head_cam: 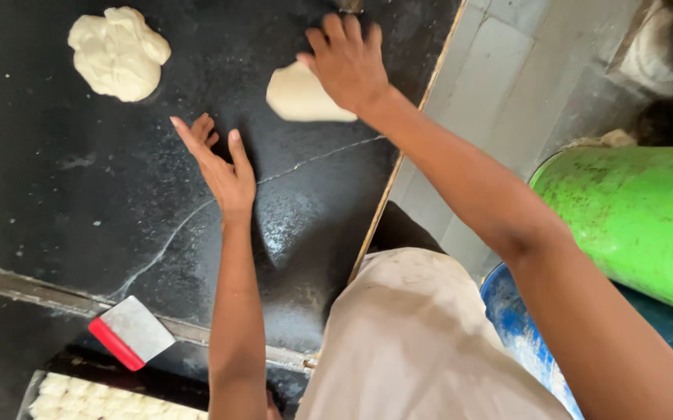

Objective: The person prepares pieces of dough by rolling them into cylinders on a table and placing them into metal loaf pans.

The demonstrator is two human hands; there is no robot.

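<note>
Right hand flat on dough piece, fingers spread, pressing, not clamped. Left hand just beside dough piece, toward camera, open, holding nothing, fingers loosely apart above black stone slab.

Judgement: flattening goes best with even palm pressure, spreading outward, keeping thickness uniform; oily sheen on slab should stop sticking.

Dough piece pale cream, smooth, rounded, partly hidden under palm.

Larger dough lump well left of dough piece, wrinkled. Red-handled scraper far nearer camera. Green drum well right of it.
</note>
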